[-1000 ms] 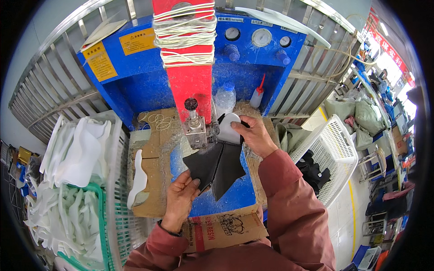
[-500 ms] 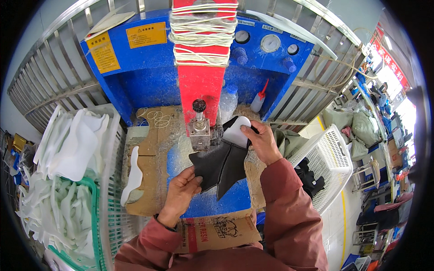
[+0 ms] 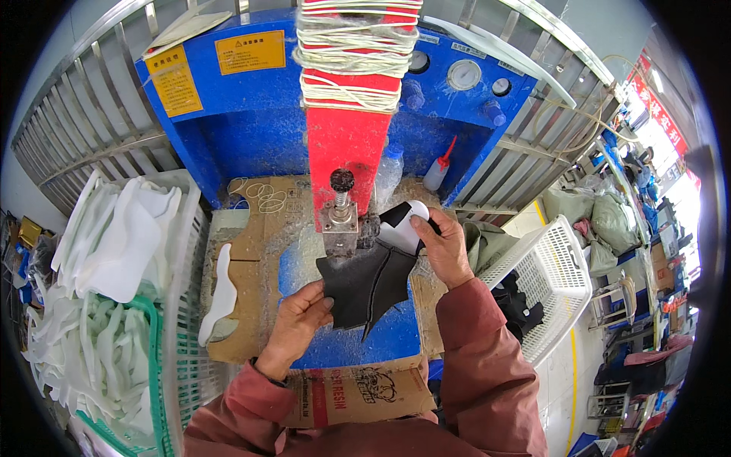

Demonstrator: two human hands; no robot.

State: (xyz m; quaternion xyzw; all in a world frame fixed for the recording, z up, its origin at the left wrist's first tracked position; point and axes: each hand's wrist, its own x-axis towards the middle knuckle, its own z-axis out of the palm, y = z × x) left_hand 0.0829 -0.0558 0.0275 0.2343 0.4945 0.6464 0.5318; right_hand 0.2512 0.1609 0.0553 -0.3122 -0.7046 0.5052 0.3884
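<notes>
Indoors | blue bench (image 3: 381, 339), cardboard-covered | both hands grip dark leather piece (image 3: 369, 286)

A matt black leather-like piece (image 3: 369, 286), soft and finely grained, is held under the painted red metal press head (image 3: 346, 145), with a smooth white lining (image 3: 407, 228) showing at its upper end. String (image 3: 354, 53), pale and fibrous, is wound around the head. Below the head, a dull steel block (image 3: 340, 227) is seen. Behind it, the blue machine body (image 3: 251, 129) is glossy painted metal, dusted with white. Worn brown cardboard (image 3: 244, 266) is laid left of the head; matt white foam-like sheets (image 3: 114, 236) are stacked farther left.
</notes>
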